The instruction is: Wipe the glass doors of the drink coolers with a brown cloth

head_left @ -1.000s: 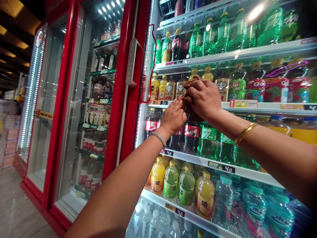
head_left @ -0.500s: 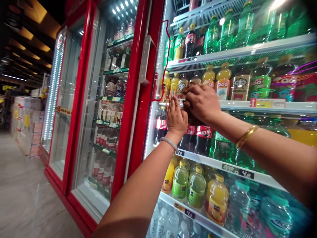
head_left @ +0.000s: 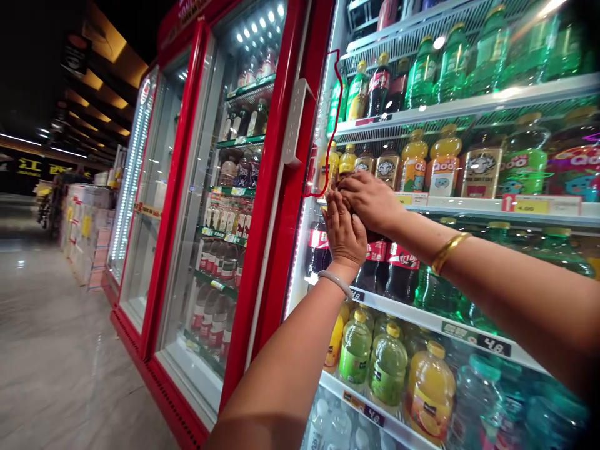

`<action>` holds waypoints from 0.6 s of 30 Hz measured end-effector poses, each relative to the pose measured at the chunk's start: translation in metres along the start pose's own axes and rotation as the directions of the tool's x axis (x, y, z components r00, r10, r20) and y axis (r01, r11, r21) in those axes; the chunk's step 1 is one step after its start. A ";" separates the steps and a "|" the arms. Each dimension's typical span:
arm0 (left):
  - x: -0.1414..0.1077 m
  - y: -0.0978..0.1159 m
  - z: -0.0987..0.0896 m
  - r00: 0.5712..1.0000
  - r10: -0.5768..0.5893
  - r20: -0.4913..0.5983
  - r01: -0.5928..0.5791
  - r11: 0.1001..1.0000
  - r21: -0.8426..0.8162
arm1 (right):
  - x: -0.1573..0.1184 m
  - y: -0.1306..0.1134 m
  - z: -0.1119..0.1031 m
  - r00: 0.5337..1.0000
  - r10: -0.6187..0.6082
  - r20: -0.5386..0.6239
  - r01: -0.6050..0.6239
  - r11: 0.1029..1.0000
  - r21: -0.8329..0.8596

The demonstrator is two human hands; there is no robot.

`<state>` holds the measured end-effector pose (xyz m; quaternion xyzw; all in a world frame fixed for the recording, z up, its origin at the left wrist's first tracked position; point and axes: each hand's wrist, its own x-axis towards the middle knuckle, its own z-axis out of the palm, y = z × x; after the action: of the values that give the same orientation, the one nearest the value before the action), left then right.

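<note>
My left hand (head_left: 345,230) is raised against the glass door of a lit drinks cooler, its fingers stretched upward and a pale bangle (head_left: 335,284) on the wrist. Over its fingertips, from the right, reaches my right hand (head_left: 370,201), fingers extended and slightly bent, with a gold bangle (head_left: 449,252) on that wrist. The two hands meet or overlap at the fingers. A dark brown shape shows behind them; whether it is their reflection or an object is unclear. Dark cola bottles (head_left: 400,265) stand behind the glass below the hands.
Left of the hands is a white door handle (head_left: 297,122) on the red frame (head_left: 274,206). More glass-door coolers stand further left, beyond them stacked boxes (head_left: 87,231). Shelves hold green soda bottles (head_left: 422,74), orange drinks (head_left: 444,159) and green-labelled bottles (head_left: 355,348).
My right hand has moved left relative to the bottles, and its fingers now lie over my left fingertips. The view has shifted, so the cooler appears further right.
</note>
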<state>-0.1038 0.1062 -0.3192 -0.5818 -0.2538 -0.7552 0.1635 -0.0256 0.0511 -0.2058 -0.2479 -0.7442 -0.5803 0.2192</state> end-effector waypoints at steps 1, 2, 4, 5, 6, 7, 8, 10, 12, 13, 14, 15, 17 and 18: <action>-0.001 -0.002 0.000 0.999 -0.019 -0.032 0.019 1.000 -0.014 | -0.002 -0.005 0.001 0.997 -0.074 0.036 0.073 0.997 0.031; -0.002 -0.003 0.000 0.998 -0.039 -0.057 0.038 0.999 -0.020 | -0.006 -0.007 -0.001 0.989 -0.137 0.064 0.134 0.990 0.053; -0.003 -0.004 0.000 0.995 -0.068 -0.071 0.067 0.998 -0.012 | -0.022 -0.005 -0.010 0.971 -0.216 0.103 0.210 0.975 0.065; -0.003 -0.004 0.000 0.996 -0.068 -0.063 0.068 0.998 -0.001 | -0.031 -0.001 -0.017 0.965 -0.236 0.117 0.231 0.971 0.056; -0.003 -0.003 0.000 0.997 -0.057 -0.047 0.057 0.998 0.011 | -0.040 0.006 -0.024 0.965 -0.232 0.122 0.230 0.973 0.032; -0.002 -0.002 -0.001 0.999 -0.034 -0.026 0.035 0.999 0.023 | -0.047 0.013 -0.032 0.974 -0.197 0.113 0.199 0.980 -0.007; 0.000 0.000 -0.001 1.000 -0.001 0.001 0.001 0.999 0.034 | -0.054 0.020 -0.039 0.986 -0.140 0.089 0.145 0.988 -0.051; 0.002 0.003 -0.002 0.994 0.084 0.073 -0.088 0.995 0.052 | -0.061 0.029 -0.047 1.000 0.012 0.016 -0.010 0.992 -0.122; 0.005 0.005 -0.003 0.976 0.155 0.153 -0.167 0.983 0.069 | -0.062 0.028 -0.048 0.989 0.134 -0.059 -0.141 0.979 -0.149; 0.006 0.006 -0.003 0.967 0.173 0.187 -0.190 0.978 0.080 | -0.062 0.024 -0.046 0.983 0.162 -0.089 -0.174 0.974 -0.147; 0.007 0.007 -0.003 0.961 0.177 0.210 -0.201 0.975 0.094 | -0.061 0.019 -0.043 0.980 0.166 -0.112 -0.181 0.974 -0.139; 0.008 0.007 -0.002 0.959 0.173 0.225 -0.201 0.973 0.109 | -0.061 0.013 -0.040 0.980 0.154 -0.127 -0.169 0.978 -0.125; 0.009 0.008 -0.001 0.957 0.161 0.242 -0.199 0.970 0.140 | -0.064 0.002 -0.033 0.981 0.124 -0.147 -0.136 0.988 -0.075; 0.010 0.008 0.000 0.956 0.157 0.246 -0.200 0.967 0.157 | -0.068 -0.002 -0.031 0.981 0.120 -0.151 -0.127 0.991 -0.040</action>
<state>-0.1019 0.1001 -0.3082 -0.6695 -0.2845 -0.6381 0.2523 0.0269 0.0125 -0.2420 -0.2552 -0.6943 -0.6006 0.3034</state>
